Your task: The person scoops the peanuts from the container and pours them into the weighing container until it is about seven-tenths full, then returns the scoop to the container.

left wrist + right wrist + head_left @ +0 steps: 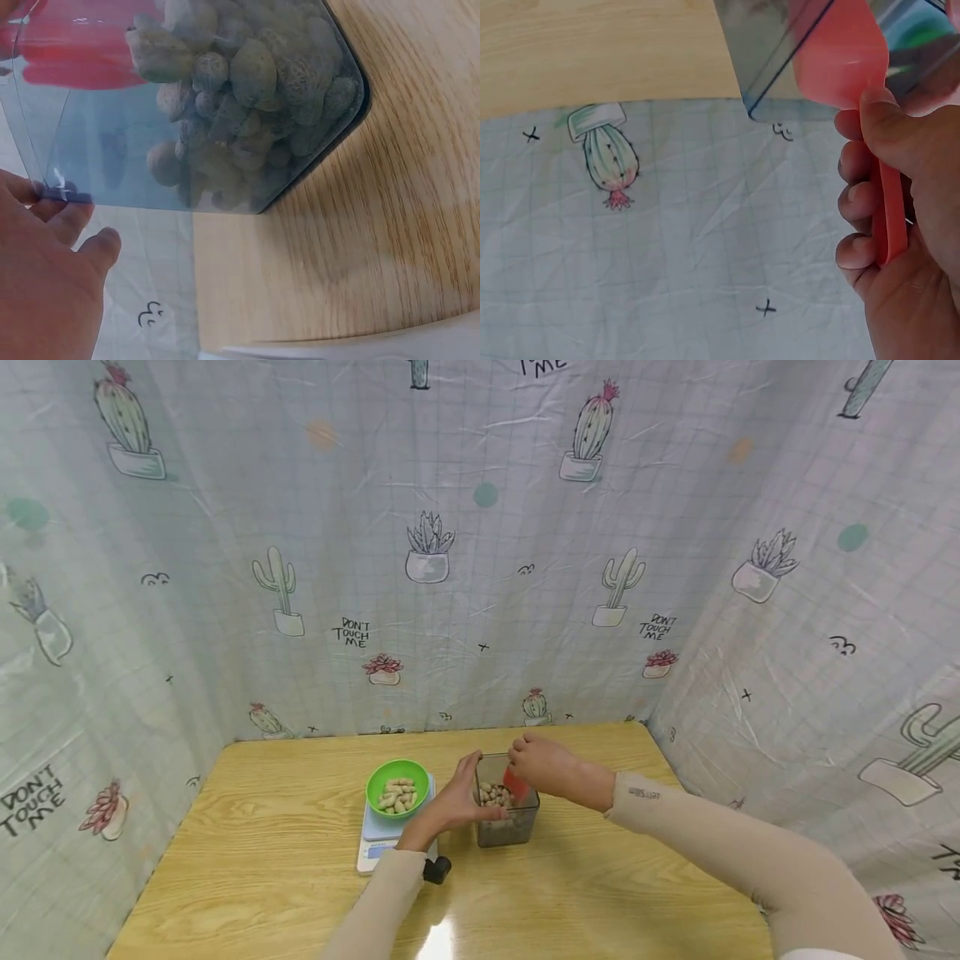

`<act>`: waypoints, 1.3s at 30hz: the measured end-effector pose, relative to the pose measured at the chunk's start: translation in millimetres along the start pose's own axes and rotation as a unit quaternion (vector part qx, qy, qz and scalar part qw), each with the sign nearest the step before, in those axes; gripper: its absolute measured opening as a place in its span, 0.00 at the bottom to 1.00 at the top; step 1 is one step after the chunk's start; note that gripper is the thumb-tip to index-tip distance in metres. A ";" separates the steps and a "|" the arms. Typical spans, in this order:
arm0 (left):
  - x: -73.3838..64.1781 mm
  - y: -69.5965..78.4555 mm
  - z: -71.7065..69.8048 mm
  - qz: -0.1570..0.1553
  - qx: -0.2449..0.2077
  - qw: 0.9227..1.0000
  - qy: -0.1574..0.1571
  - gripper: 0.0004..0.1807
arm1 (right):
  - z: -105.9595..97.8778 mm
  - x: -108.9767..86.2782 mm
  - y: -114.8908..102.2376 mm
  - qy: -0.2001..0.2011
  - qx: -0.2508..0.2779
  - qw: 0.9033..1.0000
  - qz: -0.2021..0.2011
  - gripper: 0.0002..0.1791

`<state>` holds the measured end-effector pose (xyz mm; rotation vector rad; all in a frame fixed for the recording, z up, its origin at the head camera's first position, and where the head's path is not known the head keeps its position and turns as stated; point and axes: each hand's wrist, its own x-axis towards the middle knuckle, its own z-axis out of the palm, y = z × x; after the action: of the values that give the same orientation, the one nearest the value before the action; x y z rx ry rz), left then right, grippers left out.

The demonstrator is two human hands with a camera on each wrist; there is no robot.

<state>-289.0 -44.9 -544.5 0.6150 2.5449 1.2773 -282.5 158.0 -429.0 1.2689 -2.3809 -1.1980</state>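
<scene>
A clear, smoky plastic container [504,835] stands on the table with peanuts in their shells [493,796] inside. My left hand [459,800] grips its rim from the left, thumb along the near side and fingers at the far corner. My right hand [907,195] holds a red scoop [844,56] by its handle, fingers wrapped round it. The scoop's blade is down inside the container, beside the peanuts. Through the container wall in the left wrist view, the peanuts [240,97] lie heaped towards the bottom, and the red blade overlaps their upper edge.
Left of the container, a white kitchen scale [378,827] carries a green bowl [397,767] with several peanuts in it. The wooden table [277,827] ends at a cactus-print curtain [480,610] behind and at both sides. A small black device [437,870] sits at my left wrist.
</scene>
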 end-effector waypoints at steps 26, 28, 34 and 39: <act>-3.4 3.1 4.6 0.016 -0.022 1.000 0.000 0.67 | 52.7 12.9 -20.9 0.114 0.197 0.973 -0.022 0.05; -2.9 2.7 7.2 0.019 -0.020 1.000 -0.005 0.67 | 55.8 9.0 -20.8 0.117 0.225 0.967 -0.019 0.04; -1.5 5.3 9.4 0.018 -0.018 1.000 -0.007 0.68 | 58.3 7.9 -22.6 0.119 0.215 0.969 -0.015 0.04; 0.0 4.8 8.8 0.020 -0.018 1.000 0.006 0.68 | 52.4 11.6 -19.3 0.135 0.222 0.965 -0.033 0.03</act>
<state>-284.3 -36.1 -545.9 0.6555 2.5248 1.3415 -304.0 173.0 -479.6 1.5311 -2.4873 -0.4674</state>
